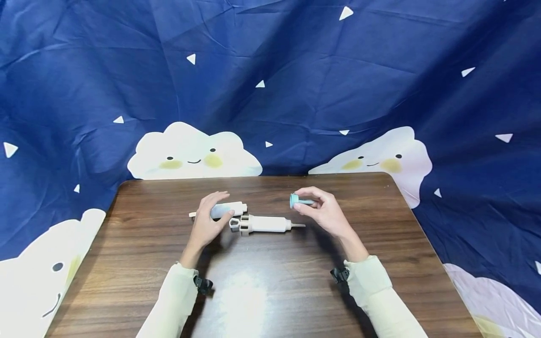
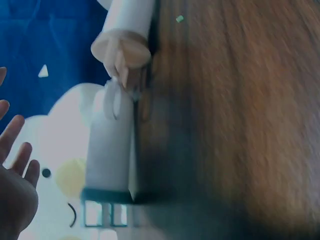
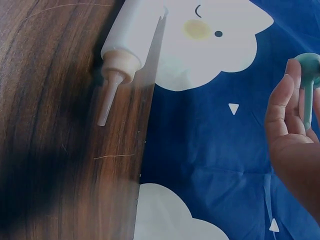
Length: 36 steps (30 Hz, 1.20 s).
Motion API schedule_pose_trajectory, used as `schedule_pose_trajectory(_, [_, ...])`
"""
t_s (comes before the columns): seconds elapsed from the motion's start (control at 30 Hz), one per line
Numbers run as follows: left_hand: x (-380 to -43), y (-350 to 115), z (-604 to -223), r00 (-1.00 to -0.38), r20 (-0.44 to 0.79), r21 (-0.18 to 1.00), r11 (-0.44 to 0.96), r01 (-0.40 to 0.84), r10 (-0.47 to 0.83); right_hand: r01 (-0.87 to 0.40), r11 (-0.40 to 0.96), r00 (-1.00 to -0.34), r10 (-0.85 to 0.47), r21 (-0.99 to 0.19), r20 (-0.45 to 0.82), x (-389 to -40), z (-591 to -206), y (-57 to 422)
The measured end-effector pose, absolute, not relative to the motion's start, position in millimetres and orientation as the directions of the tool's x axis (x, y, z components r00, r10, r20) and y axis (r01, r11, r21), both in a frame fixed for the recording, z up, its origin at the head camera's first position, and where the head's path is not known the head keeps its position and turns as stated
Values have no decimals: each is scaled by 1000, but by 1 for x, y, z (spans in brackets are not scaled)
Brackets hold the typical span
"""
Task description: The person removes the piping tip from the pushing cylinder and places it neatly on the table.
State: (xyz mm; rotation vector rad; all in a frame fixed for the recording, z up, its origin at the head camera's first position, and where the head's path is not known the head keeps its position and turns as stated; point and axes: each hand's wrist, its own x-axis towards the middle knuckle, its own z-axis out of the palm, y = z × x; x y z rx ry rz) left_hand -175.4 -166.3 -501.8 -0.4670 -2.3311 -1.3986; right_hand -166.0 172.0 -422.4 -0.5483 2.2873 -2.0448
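Note:
My right hand [image 1: 327, 216] pinches a small teal nozzle cap [image 1: 293, 201] above the table; its thin spout points toward the palm. In the right wrist view the cap's slim stem [image 3: 308, 102] lies among the fingers. A white syringe [image 1: 268, 224] with a cream cap and thin tip lies between the hands, its ring-ended plunger to the left. Behind it lies a second white syringe barrel [image 1: 238, 207]. My left hand [image 1: 204, 224] is beside this barrel, fingers spread. The left wrist view shows the barrel's teal collar [image 2: 107, 195] and that hand apart from it.
A brown wood-grain table [image 1: 262, 263] carries these things. Right behind its far edge hangs a dark blue curtain [image 1: 287, 103] with white clouds and triangles. Black wrist cameras, such as the left one [image 1: 203, 284], sit at both sleeve cuffs.

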Motion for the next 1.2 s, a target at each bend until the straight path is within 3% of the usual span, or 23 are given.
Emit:
schedule_pose_trajectory(0.2, [-171, -157, -489, -879, 461, 779, 420, 465, 117, -241, 79, -937, -279, -967, 210, -168, -422, 168])
schedule_pose_trajectory(0.53, [-166, -139, -467, -834, 530, 778, 305, 550, 152, -244, 102, -937, -280, -965, 207, -169, -418, 159])
schedule_pose_trajectory(0.73, [-156, -122, -438, -827, 528, 807, 187, 560, 195, -253, 89, -933, -286, -963, 218, -168, -414, 154])
schedule_pose_trajectory(0.9, [-144, -111, -414, -818, 531, 806, 165, 568, 220, -264, 105, -928, -299, -959, 223, -169, -413, 150])
schedule_pose_trajectory(1.2, [-140, -103, -407, -847, 473, 849, 130, 512, 241, -275, 85, -916, -326, -958, 234, -168, -413, 140])
